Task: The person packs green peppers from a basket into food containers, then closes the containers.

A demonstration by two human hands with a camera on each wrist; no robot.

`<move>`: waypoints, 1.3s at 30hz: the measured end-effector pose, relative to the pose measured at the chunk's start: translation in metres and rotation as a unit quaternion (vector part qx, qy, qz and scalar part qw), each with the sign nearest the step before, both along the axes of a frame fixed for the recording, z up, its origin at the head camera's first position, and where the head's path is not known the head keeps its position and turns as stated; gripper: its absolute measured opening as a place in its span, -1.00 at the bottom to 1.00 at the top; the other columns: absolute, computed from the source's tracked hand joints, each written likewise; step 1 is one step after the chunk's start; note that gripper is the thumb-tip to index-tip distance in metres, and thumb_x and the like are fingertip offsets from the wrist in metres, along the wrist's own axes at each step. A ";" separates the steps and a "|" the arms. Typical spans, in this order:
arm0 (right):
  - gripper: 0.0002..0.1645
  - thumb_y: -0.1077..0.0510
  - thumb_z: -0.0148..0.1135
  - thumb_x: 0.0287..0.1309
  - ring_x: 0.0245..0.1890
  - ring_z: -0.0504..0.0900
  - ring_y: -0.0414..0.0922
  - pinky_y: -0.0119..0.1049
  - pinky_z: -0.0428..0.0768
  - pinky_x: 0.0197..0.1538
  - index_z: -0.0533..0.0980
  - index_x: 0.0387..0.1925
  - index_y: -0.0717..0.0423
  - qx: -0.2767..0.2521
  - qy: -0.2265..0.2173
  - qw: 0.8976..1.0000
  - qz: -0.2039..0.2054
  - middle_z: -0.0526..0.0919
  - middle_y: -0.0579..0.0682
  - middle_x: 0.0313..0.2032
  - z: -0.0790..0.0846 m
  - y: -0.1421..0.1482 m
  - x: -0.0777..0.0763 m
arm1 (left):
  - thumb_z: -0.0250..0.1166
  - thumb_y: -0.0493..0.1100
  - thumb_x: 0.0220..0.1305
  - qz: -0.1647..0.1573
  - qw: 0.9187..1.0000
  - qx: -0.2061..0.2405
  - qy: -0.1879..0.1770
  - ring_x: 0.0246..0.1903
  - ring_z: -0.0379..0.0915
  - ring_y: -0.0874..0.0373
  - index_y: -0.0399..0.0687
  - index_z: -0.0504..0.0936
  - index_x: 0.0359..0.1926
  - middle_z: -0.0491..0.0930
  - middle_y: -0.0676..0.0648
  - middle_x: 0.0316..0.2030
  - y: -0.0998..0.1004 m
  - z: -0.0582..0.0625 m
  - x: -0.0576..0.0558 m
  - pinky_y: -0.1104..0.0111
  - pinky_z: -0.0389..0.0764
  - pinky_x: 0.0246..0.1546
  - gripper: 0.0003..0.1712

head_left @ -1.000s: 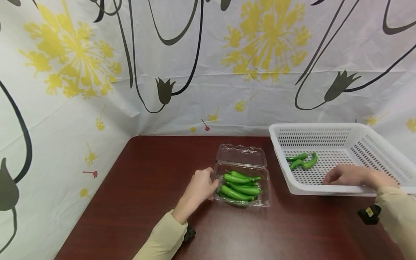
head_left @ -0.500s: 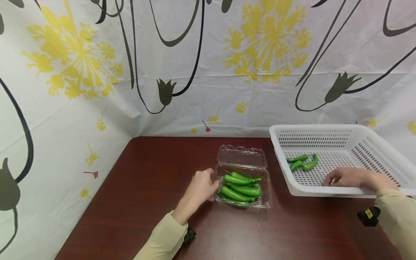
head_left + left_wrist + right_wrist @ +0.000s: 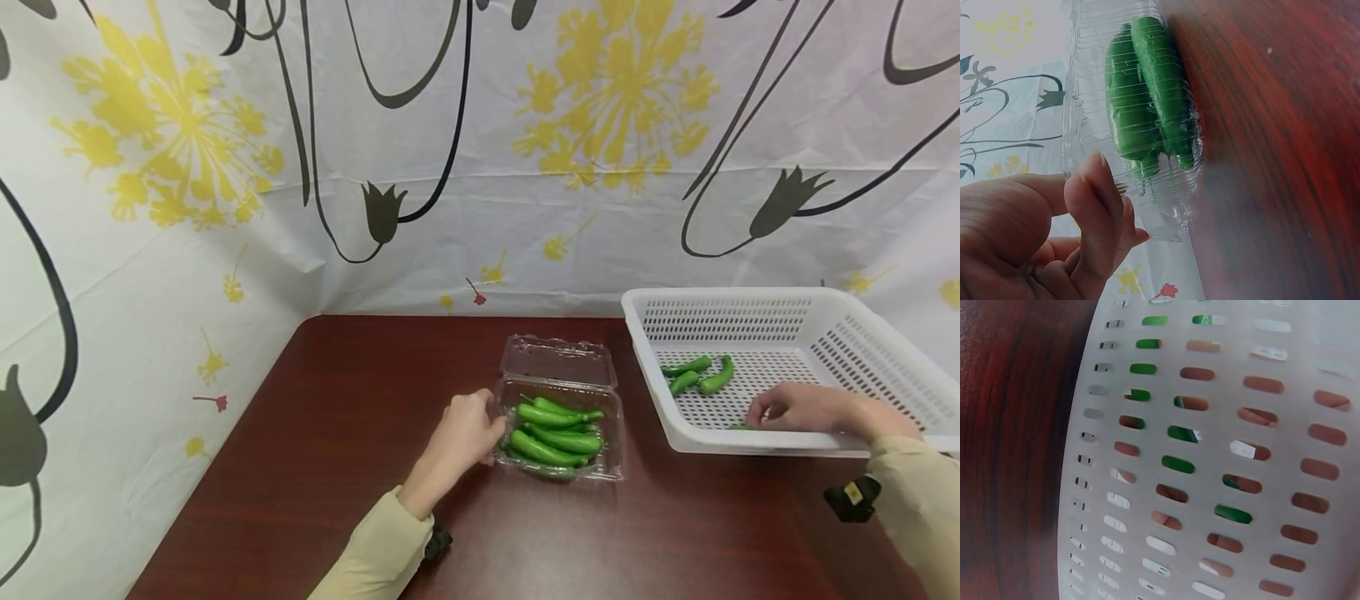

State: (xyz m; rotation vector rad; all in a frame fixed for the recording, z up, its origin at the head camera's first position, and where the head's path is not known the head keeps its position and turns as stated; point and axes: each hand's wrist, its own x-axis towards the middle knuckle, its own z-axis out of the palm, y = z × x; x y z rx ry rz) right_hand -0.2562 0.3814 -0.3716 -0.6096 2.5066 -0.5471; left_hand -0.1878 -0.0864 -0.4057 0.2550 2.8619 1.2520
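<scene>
In the head view, several green chili peppers (image 3: 555, 437) lie in a clear plastic clamshell box (image 3: 617, 421), its lid (image 3: 558, 360) folded back. My left hand (image 3: 467, 427) is at the box's left side. Up close in the left wrist view, thumb and fingers pinch the box's edge. Inside the white basket (image 3: 720, 439), my right hand (image 3: 810, 407) is low behind the front wall, fingers curled. Through the slots in the right wrist view, a green chili pepper (image 3: 1179, 464) shows between those fingers; the wall hides most of it.
Several more green chili peppers (image 3: 716, 377) lie in the basket's left part. Both containers stand on a dark red-brown table (image 3: 360, 400). A white sheet (image 3: 465, 142) printed with yellow and grey flowers hangs behind and to the left.
My right hand has risen slightly, and a bit of green now shows beside its fingertips over the basket's front rim. The left hand and box have stayed still.
</scene>
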 end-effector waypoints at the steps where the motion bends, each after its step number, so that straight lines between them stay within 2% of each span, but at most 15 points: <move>1: -0.91 0.20 0.25 0.32 -0.36 0.51 -0.34 -0.36 0.49 -0.31 0.63 -0.23 0.13 -0.001 0.007 1.000 -0.001 0.65 -0.11 -0.30 0.001 0.000 0.001 | 0.30 -0.33 0.31 0.000 1.000 0.003 0.000 -0.85 0.46 0.29 -0.45 0.54 0.08 0.49 0.00 -0.70 0.000 0.000 0.000 0.41 0.53 -0.78 -0.64; 10: -0.82 0.06 0.31 0.32 -0.45 0.44 -0.30 -0.34 0.43 -0.38 0.61 -0.20 0.08 0.013 0.064 0.997 -0.028 0.60 -0.15 -0.38 0.001 0.000 0.007 | 0.30 -0.33 0.31 -0.002 1.000 -0.007 0.001 -0.85 0.46 0.29 -0.46 0.53 0.10 0.49 0.01 -0.70 0.000 -0.001 0.000 0.42 0.52 -0.76 -0.61; 15: -0.75 0.02 0.33 0.29 -0.45 0.48 -0.23 -0.31 0.46 -0.41 0.63 -0.15 0.11 0.031 0.099 0.994 -0.047 0.63 -0.12 -0.35 0.002 -0.002 0.008 | 0.30 -0.33 0.31 0.000 1.000 -0.006 0.003 -0.85 0.46 0.29 -0.46 0.53 0.10 0.49 0.01 -0.71 0.000 -0.002 -0.001 0.42 0.52 -0.76 -0.61; 22: -0.72 0.04 0.31 0.33 -0.52 0.48 -0.28 -0.33 0.48 -0.48 0.63 -0.10 0.16 0.016 0.108 0.993 -0.051 0.59 -0.13 -0.42 0.003 -0.002 0.010 | 0.30 -0.33 0.30 0.001 1.000 -0.006 0.005 -0.86 0.46 0.28 -0.47 0.53 0.09 0.49 0.01 -0.71 -0.001 -0.001 -0.001 0.42 0.52 -0.77 -0.62; 28: -0.73 0.01 0.30 0.34 -0.54 0.51 -0.25 -0.32 0.42 -0.48 0.62 -0.11 0.12 0.011 0.124 0.990 -0.065 0.56 -0.15 -0.50 0.003 -0.003 0.013 | 0.30 -0.33 0.31 -0.003 1.000 -0.005 0.000 -0.85 0.47 0.27 -0.47 0.52 0.11 0.49 0.00 -0.71 -0.001 -0.001 -0.001 0.41 0.53 -0.75 -0.61; 39: -0.76 0.03 0.31 0.33 -0.55 0.47 -0.29 -0.33 0.41 -0.48 0.62 -0.12 0.11 0.010 0.157 0.985 -0.064 0.55 -0.14 -0.46 0.002 -0.005 0.017 | 0.30 -0.32 0.32 -0.001 1.000 -0.003 -0.004 -0.85 0.46 0.29 -0.46 0.51 0.15 0.49 0.01 -0.70 0.000 0.000 0.001 0.41 0.53 -0.75 -0.57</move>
